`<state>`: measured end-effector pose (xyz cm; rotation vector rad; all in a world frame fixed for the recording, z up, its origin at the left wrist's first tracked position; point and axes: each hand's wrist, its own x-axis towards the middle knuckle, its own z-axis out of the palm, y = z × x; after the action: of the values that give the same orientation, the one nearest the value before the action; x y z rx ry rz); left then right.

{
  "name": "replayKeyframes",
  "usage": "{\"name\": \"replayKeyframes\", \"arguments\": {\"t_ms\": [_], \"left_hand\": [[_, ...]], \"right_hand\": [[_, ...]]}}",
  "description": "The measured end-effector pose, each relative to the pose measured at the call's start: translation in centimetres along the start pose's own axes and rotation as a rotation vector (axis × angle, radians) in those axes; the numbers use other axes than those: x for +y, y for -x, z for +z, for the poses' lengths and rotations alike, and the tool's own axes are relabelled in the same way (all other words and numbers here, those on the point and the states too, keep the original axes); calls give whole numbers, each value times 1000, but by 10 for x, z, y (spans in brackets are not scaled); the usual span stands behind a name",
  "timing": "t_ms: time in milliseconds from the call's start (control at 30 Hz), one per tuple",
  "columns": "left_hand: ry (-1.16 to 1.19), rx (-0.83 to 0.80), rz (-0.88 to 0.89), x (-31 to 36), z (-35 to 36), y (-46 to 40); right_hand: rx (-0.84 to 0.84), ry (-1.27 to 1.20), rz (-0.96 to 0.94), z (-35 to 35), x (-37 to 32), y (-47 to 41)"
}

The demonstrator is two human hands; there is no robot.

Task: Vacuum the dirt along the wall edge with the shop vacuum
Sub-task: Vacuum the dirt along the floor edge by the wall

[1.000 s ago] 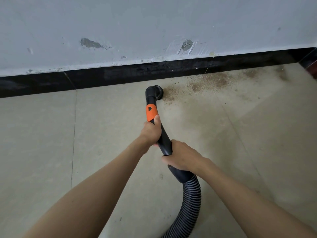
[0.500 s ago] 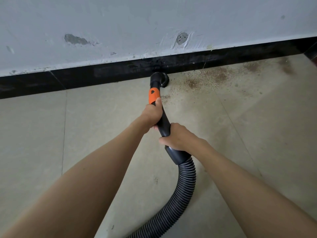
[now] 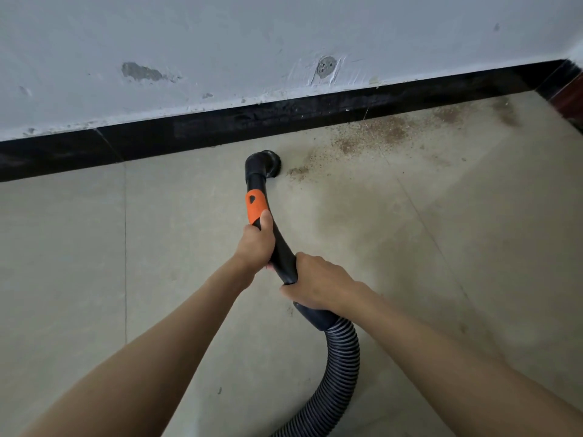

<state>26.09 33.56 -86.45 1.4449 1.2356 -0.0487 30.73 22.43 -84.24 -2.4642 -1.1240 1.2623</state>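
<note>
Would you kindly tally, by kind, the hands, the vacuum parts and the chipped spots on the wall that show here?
Hands: 2, the left hand and the right hand, both gripping the wand
Vacuum parts: 3, the nozzle, the wand and the ribbed hose
Chipped spots on the wall: 2, a grey patch and a round hole
Total: 7

Curved black plastic vacuum wand (image 3: 282,247), orange band near its head. Ribbed black corrugated hose (image 3: 339,373), faint bluish sheen. Glossy black baseboard strip (image 3: 189,134). Pale grey-white painted wall (image 3: 284,33), darker grey patches. Beige tiled floor (image 3: 63,247), brown speckled dirt (image 3: 372,137).
</note>
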Motion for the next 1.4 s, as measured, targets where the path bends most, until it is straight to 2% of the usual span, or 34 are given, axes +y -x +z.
{"name": "replayKeyframes", "arguments": {"t_ms": [200, 567, 1167, 1400], "left_hand": [[54, -42, -4, -2, 8, 11], [-7, -119, 50, 10, 47, 9], [-15, -151, 59, -3, 5, -7], [7, -127, 61, -6, -7, -10]], "right_hand": [[4, -1, 38, 1, 3, 16], [63, -79, 134, -5, 36, 26], [41, -148, 2, 9, 14, 20], [105, -249, -30, 19, 3, 18]]}}
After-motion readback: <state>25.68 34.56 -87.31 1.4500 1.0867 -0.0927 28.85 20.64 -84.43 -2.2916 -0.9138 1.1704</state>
